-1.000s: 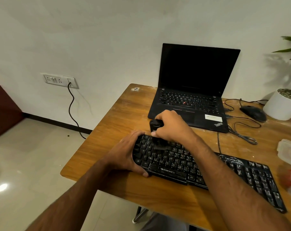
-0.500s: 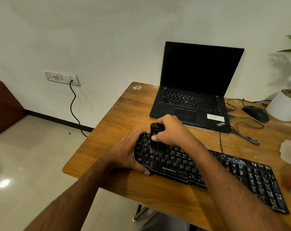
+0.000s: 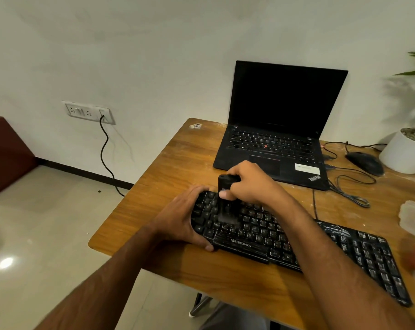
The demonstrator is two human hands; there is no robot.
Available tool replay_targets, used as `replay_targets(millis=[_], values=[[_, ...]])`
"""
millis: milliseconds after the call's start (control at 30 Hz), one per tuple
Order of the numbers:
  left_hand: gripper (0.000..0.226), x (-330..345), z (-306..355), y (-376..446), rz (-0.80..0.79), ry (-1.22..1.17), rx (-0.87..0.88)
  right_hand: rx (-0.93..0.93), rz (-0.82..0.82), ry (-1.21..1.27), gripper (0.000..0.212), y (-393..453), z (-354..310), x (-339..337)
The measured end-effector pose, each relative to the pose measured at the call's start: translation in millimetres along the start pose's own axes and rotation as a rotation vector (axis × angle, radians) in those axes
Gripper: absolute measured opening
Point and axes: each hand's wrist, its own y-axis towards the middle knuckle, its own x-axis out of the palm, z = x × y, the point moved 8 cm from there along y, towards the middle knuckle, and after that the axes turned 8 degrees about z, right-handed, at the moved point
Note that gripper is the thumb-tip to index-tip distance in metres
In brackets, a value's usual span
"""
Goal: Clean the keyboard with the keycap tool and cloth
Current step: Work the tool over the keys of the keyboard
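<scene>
We see the right hand [image 3: 250, 184] gripping a black tool [image 3: 226, 186] (its blurred lower end meets the keys) over the left end of one black keyboard [image 3: 296, 241] marked ZEBRONICS. The left hand [image 3: 180, 220] clasps that end. Behind the keyboard stands one ThinkPad laptop [image 3: 280, 129].

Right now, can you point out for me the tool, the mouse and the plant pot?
tool [image 3: 226, 184], head view, on its black handle above the keys.
mouse [image 3: 365, 163], head view, on the middle of its back.
plant pot [image 3: 402, 156], head view, on its white wall.
</scene>
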Motion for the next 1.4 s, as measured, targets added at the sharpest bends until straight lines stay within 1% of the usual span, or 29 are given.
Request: replay_targets(millis=[67, 100, 200, 267, 333, 400, 467, 533, 600, 667, 700, 767, 867, 933, 1033, 1100, 1167, 1200, 1267, 1333, 1400], values=[[0.133, -1.2, 2.1, 0.0, 0.012, -0.007, 0.012, 0.001, 0.036, 0.076, 0.021, -1.4, -1.5, 3.2], [0.133, -1.5, 2.1, -0.2, 0.015, -0.010, 0.011, 0.000, 0.026, 0.092, 0.022, -3.4, -1.2, 9.9], [0.135, -0.3, 0.2, -0.8, 0.005, -0.009, -0.005, 0.015, -0.063, 0.094, 0.021, -8.0, 2.5, 24.1], [0.136, 0.4, -2.4, -1.4, 0.001, 0.005, -0.014, 0.035, -0.103, 0.042, 0.021, -5.1, 6.0, 18.4], [0.135, 0.9, -2.7, -1.3, 0.003, 0.000, -0.003, 0.035, -0.032, 0.023, 0.021, -0.9, 4.7, 5.7], [0.130, -0.2, 0.5, -0.3, 0.011, -0.005, 0.015, -0.010, 0.055, 0.060, 0.020, -1.1, -4.7, 2.0], [0.128, -1.8, 2.5, 1.0, 0.023, -0.013, 0.023, -0.054, 0.019, 0.077, 0.021, -5.7, -12.2, 16.5], [0.127, -2.0, 2.8, 0.7, 0.017, -0.020, 0.016, -0.051, -0.041, 0.012, 0.023, -11.1, -10.4, 27.0], [0.129, -0.6, 3.4, -0.8, -0.007, -0.005, 0.003, -0.029, -0.093, -0.107, 0.026, -10.3, -5.7, 22.6], [0.130, 0.1, 2.6, -0.8, -0.011, 0.008, -0.004, -0.040, -0.095, -0.180, 0.027, -8.0, -8.5, 12.1], [0.128, -0.1, 2.7, -0.6, -0.007, 0.002, -0.003, -0.059, -0.067, -0.160, 0.026, -6.5, -13.1, 8.6], [0.131, -1.6, 2.8, -0.1, 0.006, -0.010, 0.003, -0.105, -0.013, -0.061, 0.025, -6.9, -24.7, 9.7], [0.129, -2.9, 5.0, 1.4, 0.011, -0.015, 0.014, -0.112, -0.024, -0.004, 0.021, -13.0, -24.3, 23.4], [0.124, -0.5, 7.7, 1.9, -0.011, -0.017, 0.011, -0.068, -0.065, -0.074, 0.022, -13.8, -12.5, 22.3], [0.130, 2.2, 5.7, -0.3, -0.018, -0.005, -0.002, -0.041, -0.104, -0.208, 0.024, -13.1, -5.7, 12.5], [0.127, 0.7, 3.2, -2.8, -0.004, -0.016, -0.006, -0.096, -0.046, -0.163, 0.022, -13.4, -18.4, 8.8], [0.131, -1.7, 1.6, -2.2, 0.012, -0.015, -0.004, -0.136, 0.002, -0.051, 0.019, -15.5, -28.1, 11.8], [0.132, -2.5, 2.0, -1.1, 0.014, -0.015, 0.000, -0.145, 0.012, -0.038, 0.019, -17.0, -29.1, 15.3], [0.128, -2.6, 4.7, 0.5, 0.005, -0.014, -0.002, -0.137, 0.015, -0.098, 0.020, -17.9, -22.3, 19.9], [0.126, 0.0, 5.8, 0.2, -0.016, 0.000, -0.009, -0.082, -0.039, -0.179, 0.022, -16.3, -10.6, 18.3], [0.132, 0.3, 2.9, -0.9, -0.012, 0.012, -0.015, -0.061, -0.092, -0.246, 0.023, -15.1, -7.8, 11.8]])
